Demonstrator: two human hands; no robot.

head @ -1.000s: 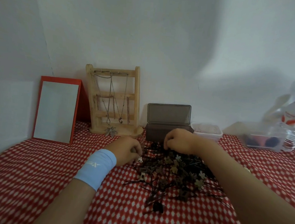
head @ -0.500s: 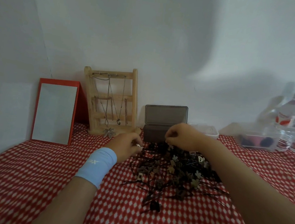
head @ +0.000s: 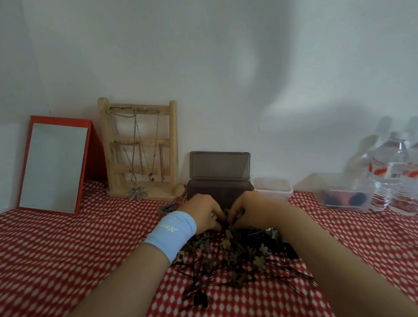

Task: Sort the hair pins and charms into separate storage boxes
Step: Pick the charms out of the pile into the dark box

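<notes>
A tangled pile of dark hair pins and small flower charms (head: 240,258) lies on the red checked cloth (head: 45,258). Behind it stands a dark storage box (head: 208,189) with its lid (head: 218,165) propped open, and a small white box (head: 272,188) sits to its right. My left hand (head: 202,214), with a light blue wristband, pinches a small pale charm at the pile's far edge. My right hand (head: 251,209) meets it fingertip to fingertip, fingers curled on a dark pin just in front of the dark box. The piece between them is blurred.
A red-framed mirror (head: 53,166) leans at the back left, beside a wooden jewellery stand (head: 138,150) hung with chains. At the back right are a clear container (head: 344,199) and two water bottles (head: 389,172). A small dark item (head: 167,208) lies left of my left hand.
Both hands have drawn together and moved away from me, toward the dark box. The left hand has kept its small pale charm. The view has swung a little right, showing the bottles.
</notes>
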